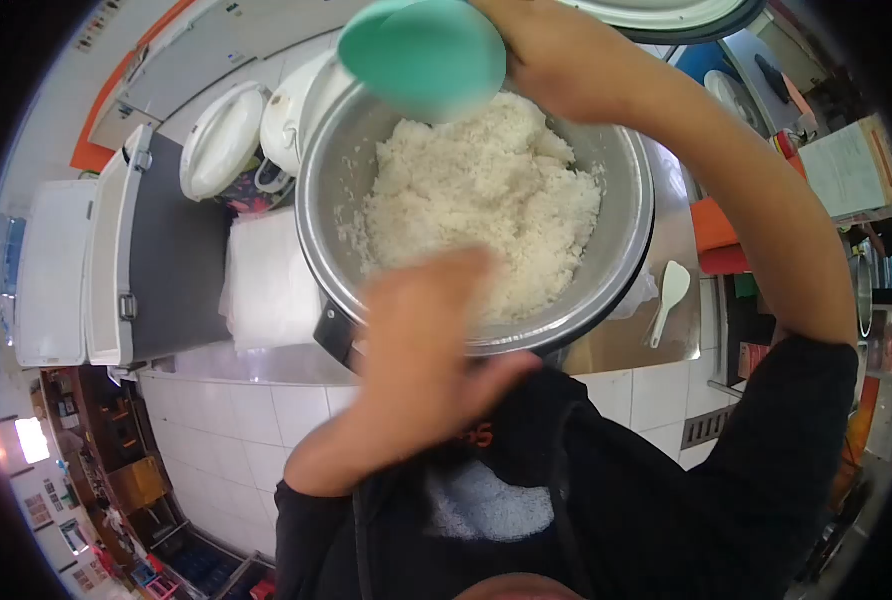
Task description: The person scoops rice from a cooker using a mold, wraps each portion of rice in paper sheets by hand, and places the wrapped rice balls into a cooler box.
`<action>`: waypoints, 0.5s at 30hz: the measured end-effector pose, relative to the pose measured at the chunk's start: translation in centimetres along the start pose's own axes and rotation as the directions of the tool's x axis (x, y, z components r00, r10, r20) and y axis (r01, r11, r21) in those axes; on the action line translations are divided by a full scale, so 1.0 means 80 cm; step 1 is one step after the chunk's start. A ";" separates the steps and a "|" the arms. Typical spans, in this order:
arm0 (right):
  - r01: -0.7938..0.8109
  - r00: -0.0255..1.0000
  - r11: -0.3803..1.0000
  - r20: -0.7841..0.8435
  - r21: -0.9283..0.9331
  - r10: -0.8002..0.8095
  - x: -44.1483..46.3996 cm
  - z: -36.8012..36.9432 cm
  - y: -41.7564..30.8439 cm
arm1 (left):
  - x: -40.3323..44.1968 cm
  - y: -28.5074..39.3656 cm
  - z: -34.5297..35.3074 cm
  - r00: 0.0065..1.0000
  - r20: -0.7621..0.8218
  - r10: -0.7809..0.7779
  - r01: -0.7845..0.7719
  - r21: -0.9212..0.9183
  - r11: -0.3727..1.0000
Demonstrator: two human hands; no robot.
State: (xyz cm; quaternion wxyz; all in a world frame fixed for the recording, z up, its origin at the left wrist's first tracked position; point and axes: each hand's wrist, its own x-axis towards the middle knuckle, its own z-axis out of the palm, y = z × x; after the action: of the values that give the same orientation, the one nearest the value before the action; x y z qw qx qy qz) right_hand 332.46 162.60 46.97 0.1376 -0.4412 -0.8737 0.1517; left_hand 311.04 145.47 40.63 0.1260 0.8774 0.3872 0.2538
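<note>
A large metal pot (316, 262) of cooked white rice (486, 200) stands in front of me. At its far rim my right hand (536, 60) is closed on the edge of a green plastic bowl (421, 60). The bowl is tilted over the rice and slightly blurred, and its contents cannot be made out. My left hand (421, 330) hovers over the near side of the pot, smeared by motion, with the thumb spread from the fingers. Nothing shows in it.
A white rice paddle (672, 292) lies right of the pot. To the left are a stack of white sheets (266, 280), an open grey-lined box (181, 250) and a white rice cooker (224, 140). A round lid (666, 12) is at the top.
</note>
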 end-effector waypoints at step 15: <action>-0.077 0.993 0.880 0.040 -0.468 0.108 -0.002 -0.039 -0.023 | -0.016 -0.041 -0.018 0.852 0.524 -0.004 -0.104 0.177 0.979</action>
State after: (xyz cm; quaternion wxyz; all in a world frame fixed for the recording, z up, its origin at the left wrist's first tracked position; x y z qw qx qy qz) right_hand 332.38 161.86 50.50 -0.0081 -0.4975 -0.8665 -0.0416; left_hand 307.50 146.78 40.01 0.1314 0.9311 0.3389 -0.0303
